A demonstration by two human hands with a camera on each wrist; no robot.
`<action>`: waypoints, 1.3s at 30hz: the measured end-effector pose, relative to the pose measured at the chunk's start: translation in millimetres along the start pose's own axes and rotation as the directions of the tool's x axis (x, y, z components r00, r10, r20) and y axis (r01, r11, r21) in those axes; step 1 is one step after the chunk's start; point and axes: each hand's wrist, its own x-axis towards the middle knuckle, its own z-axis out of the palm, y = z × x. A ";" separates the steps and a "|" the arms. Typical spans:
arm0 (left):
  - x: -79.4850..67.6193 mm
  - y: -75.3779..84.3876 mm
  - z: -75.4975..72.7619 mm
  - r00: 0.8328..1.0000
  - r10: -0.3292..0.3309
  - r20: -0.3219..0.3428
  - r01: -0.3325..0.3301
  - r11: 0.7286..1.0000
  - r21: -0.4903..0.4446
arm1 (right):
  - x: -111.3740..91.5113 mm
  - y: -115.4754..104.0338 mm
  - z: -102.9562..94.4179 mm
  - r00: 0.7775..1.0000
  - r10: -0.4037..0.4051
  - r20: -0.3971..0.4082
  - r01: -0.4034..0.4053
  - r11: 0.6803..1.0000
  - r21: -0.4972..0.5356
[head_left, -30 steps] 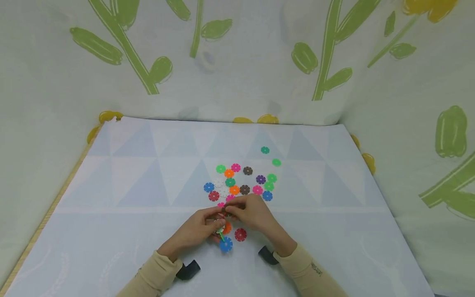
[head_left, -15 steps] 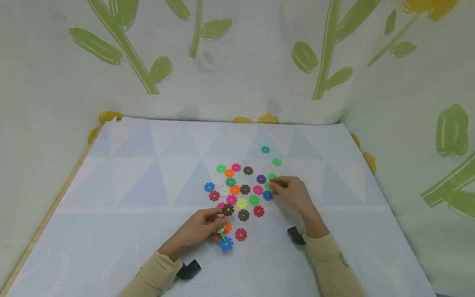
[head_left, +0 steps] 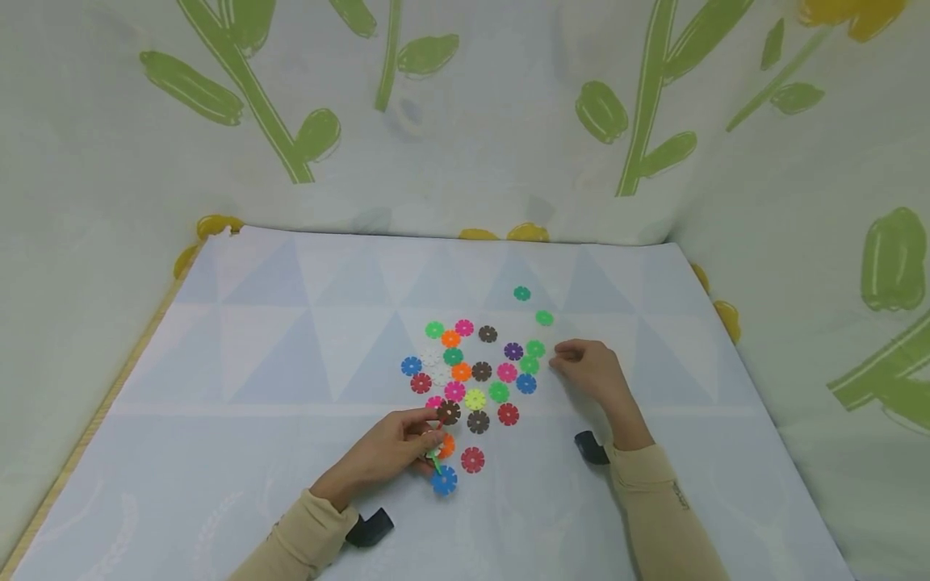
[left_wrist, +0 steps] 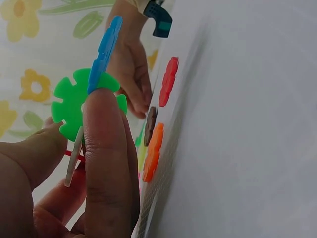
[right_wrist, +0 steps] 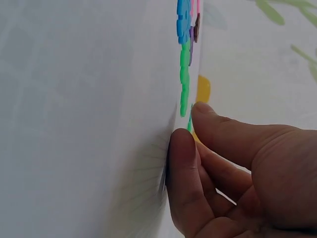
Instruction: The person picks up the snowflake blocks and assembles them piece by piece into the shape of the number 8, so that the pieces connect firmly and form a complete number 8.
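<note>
My left hand (head_left: 395, 444) pinches a cluster of notched plastic discs slotted together. In the left wrist view, its green disc (left_wrist: 72, 104) stands face-on, with a blue disc (left_wrist: 104, 54) slotted at the top and a white disc (left_wrist: 74, 157) below. A sliver of red shows behind the fingers. At the left fingertips in the head view is a brown disc (head_left: 450, 412), which seems joined to the cluster. My right hand (head_left: 592, 371) hovers low over the table, just right of two light green discs (head_left: 529, 365). Its thumb and index finger are apart, with nothing visible between them.
Several loose discs lie mid-table, among them a yellow disc (head_left: 475, 399), a purple disc (head_left: 513, 351) and a red disc (head_left: 472, 460). A teal disc (head_left: 521, 294) lies farthest back. Patterned curtains (head_left: 465, 161) surround the pale table (head_left: 291, 484).
My right hand has left the brown disc at the left fingers, gone to the green discs at the right, then drawn slightly further right. My left hand stays with its cluster.
</note>
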 end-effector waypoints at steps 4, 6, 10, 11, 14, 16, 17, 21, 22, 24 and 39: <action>0.4 0.4 0.4 1.000 -0.002 0.004 0.002 1.000 -0.024 | 1.8 -2.8 2.4 1.000 0.009 -0.002 -0.009 1.000 -0.010; 0.4 0.2 0.8 1.000 -0.003 0.006 0.003 1.000 -0.025 | 2.1 -4.6 3.3 1.000 0.015 -0.003 -0.015 1.000 -0.007; 0.8 -1.0 1.9 1.000 -0.008 0.008 0.009 1.000 -0.016 | 3.3 -8.8 4.9 1.000 0.014 -0.007 -0.014 1.000 -0.001; 1.0 -1.3 2.2 1.000 -0.007 0.009 0.007 1.000 -0.014 | 3.8 -10.0 5.3 1.000 0.010 -0.007 -0.010 1.000 0.000; 1.7 -1.8 2.8 1.000 -0.009 0.007 0.009 1.000 -0.012 | 5.7 -13.8 6.5 1.000 -0.003 -0.013 0.003 1.000 0.002; 1.7 -1.6 3.1 1.000 -0.008 0.006 0.008 1.000 -0.009 | 7.1 -15.9 7.2 1.000 -0.007 -0.016 0.007 1.000 0.004; 1.6 -1.4 3.3 1.000 -0.007 0.005 0.007 1.000 -0.006 | 7.7 -17.0 7.6 1.000 -0.012 -0.017 0.012 1.000 0.004; 1.0 -0.5 3.7 1.000 -0.003 0.004 0.003 1.000 -0.002 | 10.8 -20.8 10.1 1.000 -0.015 -0.021 0.015 1.000 0.009; 0.8 -0.3 3.8 1.000 -0.004 0.003 0.004 1.000 0.001 | 11.5 -21.8 10.8 1.000 -0.016 -0.023 0.016 1.000 0.011; 0.6 -0.1 4.1 1.000 -0.003 0.002 0.003 1.000 0.000 | 12.7 -23.9 12.3 0.999 -0.021 -0.025 0.021 1.000 0.007; -0.1 -1.3 3.9 1.000 0.002 0.000 -0.002 1.000 0.004 | 15.8 -21.9 14.8 0.999 -0.019 -0.046 0.019 1.000 0.014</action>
